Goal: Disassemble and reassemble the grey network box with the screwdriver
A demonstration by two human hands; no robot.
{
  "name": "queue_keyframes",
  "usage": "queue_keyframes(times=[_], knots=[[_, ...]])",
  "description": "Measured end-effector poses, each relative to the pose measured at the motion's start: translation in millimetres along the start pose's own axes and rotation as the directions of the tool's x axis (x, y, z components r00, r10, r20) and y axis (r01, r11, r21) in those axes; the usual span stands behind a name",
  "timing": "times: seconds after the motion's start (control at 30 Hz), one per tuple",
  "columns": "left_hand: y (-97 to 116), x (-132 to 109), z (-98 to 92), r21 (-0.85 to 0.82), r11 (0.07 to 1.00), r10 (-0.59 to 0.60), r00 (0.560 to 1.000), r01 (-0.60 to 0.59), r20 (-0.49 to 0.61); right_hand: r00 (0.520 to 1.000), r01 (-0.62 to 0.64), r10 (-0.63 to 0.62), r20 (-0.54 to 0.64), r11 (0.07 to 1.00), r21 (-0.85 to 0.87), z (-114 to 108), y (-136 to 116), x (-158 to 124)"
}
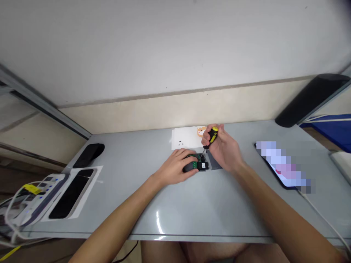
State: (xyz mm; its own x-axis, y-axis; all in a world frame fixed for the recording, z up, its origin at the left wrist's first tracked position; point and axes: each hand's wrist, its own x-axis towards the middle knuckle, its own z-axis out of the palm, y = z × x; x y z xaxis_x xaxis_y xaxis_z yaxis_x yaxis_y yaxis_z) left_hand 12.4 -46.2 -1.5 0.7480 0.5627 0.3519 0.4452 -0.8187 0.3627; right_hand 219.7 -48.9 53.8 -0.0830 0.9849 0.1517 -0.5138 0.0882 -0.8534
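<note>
An opened black computer mouse [203, 166] with green circuit board showing lies on the grey table. My left hand [175, 166] is closed over its rounded left end, pressing it down. In the fist of my right hand [225, 146] is a black and yellow screwdriver [213, 135], tilted, its shaft pointing down and left. The screwdriver's tip is at the mouse's circuit board; whether it sits on a screw is too small to tell. A dark grey flat piece [214, 161] lies beside the mouse, partly under my right hand.
Behind my hands, white paper [185, 137] carries several tiny dark bits. At the left are a black phone [72, 193] on white paper, a power strip [41, 201] and a black object [87, 155]. A lit phone [282, 166] with a cable and a black cylinder [309, 100] are right.
</note>
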Motion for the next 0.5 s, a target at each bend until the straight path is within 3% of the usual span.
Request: queue_keyframes(times=[0.23,0.5], knots=[[-1,0,-0.5,-0.003,1.000,0.010,1.000,-0.010,0.014,0.990,0.037,-0.023,-0.137,0.995,0.098,3,5,-1],[0,0,-1.0,-0.007,1.000,0.011,1.000,-0.011,0.013,0.998,0.046,-0.048,-0.031,0.998,-0.036,-7,1,3]])
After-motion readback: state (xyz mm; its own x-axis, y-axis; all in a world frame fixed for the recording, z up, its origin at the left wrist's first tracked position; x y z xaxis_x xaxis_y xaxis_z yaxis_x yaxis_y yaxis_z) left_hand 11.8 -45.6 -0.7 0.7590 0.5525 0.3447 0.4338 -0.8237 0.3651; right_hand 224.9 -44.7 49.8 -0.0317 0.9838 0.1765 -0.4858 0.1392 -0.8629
